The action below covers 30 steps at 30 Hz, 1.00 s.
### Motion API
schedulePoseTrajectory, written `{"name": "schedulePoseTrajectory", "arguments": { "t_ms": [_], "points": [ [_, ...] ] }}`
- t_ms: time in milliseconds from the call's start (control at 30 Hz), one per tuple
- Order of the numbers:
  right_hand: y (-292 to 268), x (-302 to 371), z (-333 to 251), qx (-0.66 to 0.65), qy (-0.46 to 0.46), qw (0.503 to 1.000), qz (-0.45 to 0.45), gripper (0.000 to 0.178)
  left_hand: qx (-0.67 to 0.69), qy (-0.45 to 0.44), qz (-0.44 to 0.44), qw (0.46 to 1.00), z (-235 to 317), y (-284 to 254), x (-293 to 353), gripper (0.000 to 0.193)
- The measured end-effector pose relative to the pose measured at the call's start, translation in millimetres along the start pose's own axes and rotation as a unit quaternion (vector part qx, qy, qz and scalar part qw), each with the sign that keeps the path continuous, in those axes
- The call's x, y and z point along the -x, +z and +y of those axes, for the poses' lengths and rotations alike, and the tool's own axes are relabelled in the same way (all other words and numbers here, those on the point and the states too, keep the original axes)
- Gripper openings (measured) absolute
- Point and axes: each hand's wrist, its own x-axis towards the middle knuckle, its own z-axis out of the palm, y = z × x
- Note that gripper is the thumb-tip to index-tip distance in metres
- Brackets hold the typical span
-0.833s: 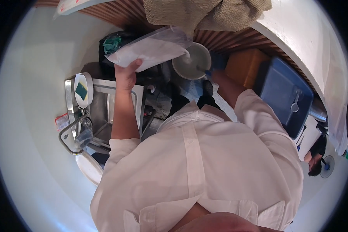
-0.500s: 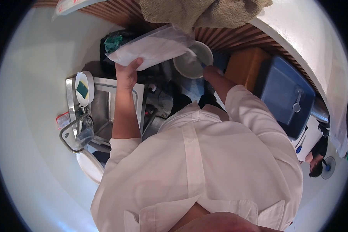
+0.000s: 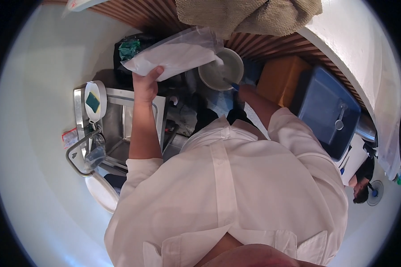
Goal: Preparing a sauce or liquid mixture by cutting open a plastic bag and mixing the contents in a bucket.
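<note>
My left hand [image 3: 146,85] grips the lower left end of a clear plastic bag [image 3: 176,58] of white powder, thumb on top. The bag slants up to the right, its end at the left rim of a round pale metal pot [image 3: 203,80]. White powder shows at that end, over the pot. My right hand [image 3: 248,93], slightly blurred, is closed on a blue-handled utensil [image 3: 231,84] that reaches over the near rim into the pot. The utensil's working end is blurred, so I cannot tell its kind.
Left stands a steel sink [image 3: 120,127] with a faucet [image 3: 75,155] and a white dish holding a green sponge [image 3: 92,102]. To the right are an orange-brown box [image 3: 280,80] and a blue tub [image 3: 327,109] with a ladle-like tool. A brown towel [image 3: 249,15] hangs ahead. Another person [image 3: 362,187] is at far right.
My right hand has shifted slightly toward me and right, drawing the utensil's handle back across the pot's near rim. My left hand and the bag stay almost in place.
</note>
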Motion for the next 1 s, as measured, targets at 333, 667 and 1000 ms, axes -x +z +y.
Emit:
{"name": "schedulePoseTrajectory", "arguments": {
  "t_ms": [333, 667, 1000],
  "points": [
    [20, -48, 27, -0.008, 0.071, 0.996, 0.049, 0.027, -0.009, 0.006, -0.014, 1.000, 4, 3, -3, 0.061],
    [11, -24, -13, -0.087, 0.036, 0.995, 0.037, 0.033, -0.011, 0.003, -0.013, 1.000, 4, 7, -2, 0.062],
    [16, -21, 38, 0.007, 0.001, 1.000, -0.018, 0.032, -0.007, 0.011, -0.001, 1.000, 6, 1, -3, 0.063]
  ]
}}
